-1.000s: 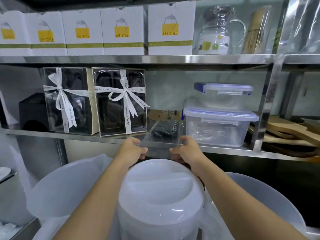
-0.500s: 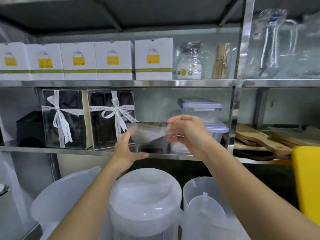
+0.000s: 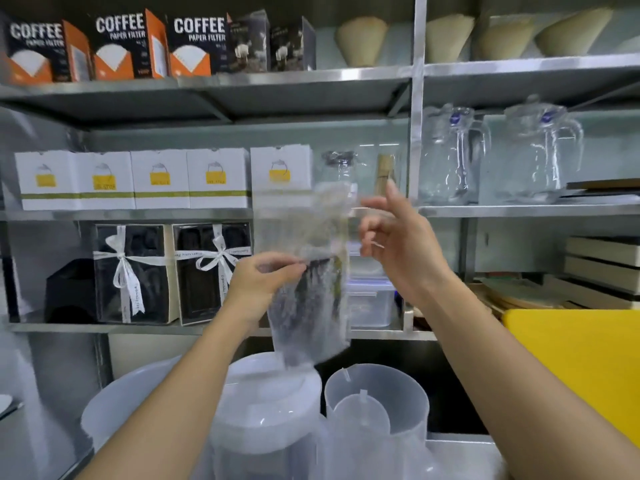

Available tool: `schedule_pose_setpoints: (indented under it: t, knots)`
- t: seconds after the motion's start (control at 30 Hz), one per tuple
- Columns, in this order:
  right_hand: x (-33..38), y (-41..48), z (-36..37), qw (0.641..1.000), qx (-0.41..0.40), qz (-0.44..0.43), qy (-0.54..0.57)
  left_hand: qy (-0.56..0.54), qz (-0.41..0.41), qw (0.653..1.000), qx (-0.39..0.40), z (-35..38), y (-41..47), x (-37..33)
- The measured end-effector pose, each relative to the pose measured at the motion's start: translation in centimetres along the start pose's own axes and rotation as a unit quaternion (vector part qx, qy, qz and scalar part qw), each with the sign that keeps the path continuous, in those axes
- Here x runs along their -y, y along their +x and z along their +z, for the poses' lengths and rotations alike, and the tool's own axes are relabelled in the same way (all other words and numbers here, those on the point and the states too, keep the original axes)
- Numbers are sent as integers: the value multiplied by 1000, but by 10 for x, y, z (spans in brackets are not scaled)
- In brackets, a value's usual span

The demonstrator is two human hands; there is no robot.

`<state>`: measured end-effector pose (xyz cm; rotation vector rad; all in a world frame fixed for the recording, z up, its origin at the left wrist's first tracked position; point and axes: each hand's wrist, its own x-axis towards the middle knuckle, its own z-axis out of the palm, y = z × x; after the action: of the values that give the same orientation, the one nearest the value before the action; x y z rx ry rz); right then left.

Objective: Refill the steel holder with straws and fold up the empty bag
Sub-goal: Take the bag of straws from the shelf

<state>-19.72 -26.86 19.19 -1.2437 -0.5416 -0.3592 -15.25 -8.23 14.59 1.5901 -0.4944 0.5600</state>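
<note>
A clear plastic bag (image 3: 308, 271) hangs upright in front of the shelves, blurred by motion, with dark contents showing in its lower half. My left hand (image 3: 263, 282) pinches the bag's left edge near its middle. My right hand (image 3: 398, 240) is just right of the bag's top, fingers spread and partly curled; I cannot tell whether it touches the bag. No steel holder is in view.
Steel shelves hold white boxes (image 3: 159, 178), ribboned black gift boxes (image 3: 131, 271), coffee filter boxes (image 3: 121, 46), glass jugs (image 3: 446, 154) and lidded plastic containers (image 3: 370, 299). Translucent plastic pitchers (image 3: 377, 410) and a lidded jar (image 3: 270, 403) stand below. A yellow board (image 3: 571, 358) is at right.
I lifted the bag off the shelf and raised it from lying flat to hanging upright. The view tilted up, showing higher shelves. My right hand loosened and opened at the bag's top.
</note>
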Motion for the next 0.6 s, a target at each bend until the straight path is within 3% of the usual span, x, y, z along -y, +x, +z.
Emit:
schedule_pose_setpoints:
  t: [0.07, 0.13, 0.3, 0.6]
  knots:
    - [14, -12, -11, 993, -10, -41, -109, -24, -9, 1000, -4, 2, -8, -19]
    - [21, -25, -21, 981, -4, -30, -194, -67, -26, 997, -6, 4, -19, -37]
    - [18, -71, -36, 986, 48, 93, -132, -110, -80, 990, 32, 14, -64, -61]
    - [-12, -174, -43, 984, 20, 150, -94, -121, -145, 980, 65, 39, -167, -54]
